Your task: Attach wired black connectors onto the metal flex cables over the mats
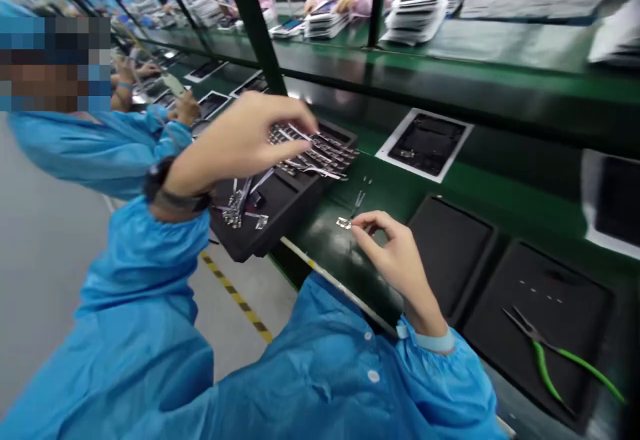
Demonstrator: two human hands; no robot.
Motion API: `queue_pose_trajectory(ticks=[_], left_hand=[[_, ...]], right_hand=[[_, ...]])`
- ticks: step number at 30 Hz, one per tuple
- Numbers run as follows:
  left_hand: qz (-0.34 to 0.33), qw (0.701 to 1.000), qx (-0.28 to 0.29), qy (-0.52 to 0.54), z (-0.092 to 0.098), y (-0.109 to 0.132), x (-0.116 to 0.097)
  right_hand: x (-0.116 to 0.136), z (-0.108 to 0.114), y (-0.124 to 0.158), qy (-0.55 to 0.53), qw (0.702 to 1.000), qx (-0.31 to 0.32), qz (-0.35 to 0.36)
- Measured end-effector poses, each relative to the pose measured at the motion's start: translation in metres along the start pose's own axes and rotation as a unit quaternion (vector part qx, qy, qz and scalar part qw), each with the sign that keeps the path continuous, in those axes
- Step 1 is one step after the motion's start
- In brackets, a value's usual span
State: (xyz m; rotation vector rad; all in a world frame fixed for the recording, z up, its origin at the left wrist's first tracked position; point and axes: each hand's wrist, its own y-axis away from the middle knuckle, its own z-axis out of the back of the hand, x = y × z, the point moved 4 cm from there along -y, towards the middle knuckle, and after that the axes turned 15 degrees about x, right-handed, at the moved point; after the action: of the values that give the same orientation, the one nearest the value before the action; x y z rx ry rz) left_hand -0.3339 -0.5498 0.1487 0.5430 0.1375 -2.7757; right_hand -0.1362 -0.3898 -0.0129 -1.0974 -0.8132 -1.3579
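Right hand (395,250) pinches small metal part (343,223) at its right end, best done lightly; left hand (250,130) over black tray (295,205), fingers parted, nothing visibly held

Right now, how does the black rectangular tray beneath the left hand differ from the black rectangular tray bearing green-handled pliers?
The strip tray holds many strips and silvery parts; the pliers tray bears pliers and tiny pale pieces. The strip tray juts past the edge of the green bench; the pliers tray lies within it. Both are black.
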Motion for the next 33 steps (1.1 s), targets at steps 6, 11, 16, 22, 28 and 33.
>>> queue_pose_trajectory(ticks=[6, 11, 16, 22, 28, 33], left_hand=[[0.193, 0.979, -0.073, 0.000, -0.048, 0.173, 0.104], [0.238, 0.969, -0.069, -0.022, -0.112, 0.215, 0.134], [0.279, 0.955, -0.065, -0.080, -0.127, 0.205, 0.131], [0.348, 0.932, -0.007, -0.099, -0.122, 0.192, 0.136], [0.350, 0.930, -0.087, -0.074, -0.115, 0.187, 0.124], [0.326, 0.941, -0.083, -0.037, -0.136, 0.171, 0.101]], right_hand=[[0.038, -0.081, -0.068, 0.141, 0.973, 0.165, 0.079], [0.038, -0.144, -0.122, 0.287, 0.928, 0.231, 0.061], [0.028, -0.170, -0.156, 0.378, 0.896, 0.230, 0.039], [0.027, -0.177, -0.169, 0.436, 0.866, 0.236, 0.059], [0.023, -0.183, -0.176, 0.442, 0.863, 0.226, 0.088], [0.021, -0.184, -0.178, 0.440, 0.863, 0.229, 0.099]])
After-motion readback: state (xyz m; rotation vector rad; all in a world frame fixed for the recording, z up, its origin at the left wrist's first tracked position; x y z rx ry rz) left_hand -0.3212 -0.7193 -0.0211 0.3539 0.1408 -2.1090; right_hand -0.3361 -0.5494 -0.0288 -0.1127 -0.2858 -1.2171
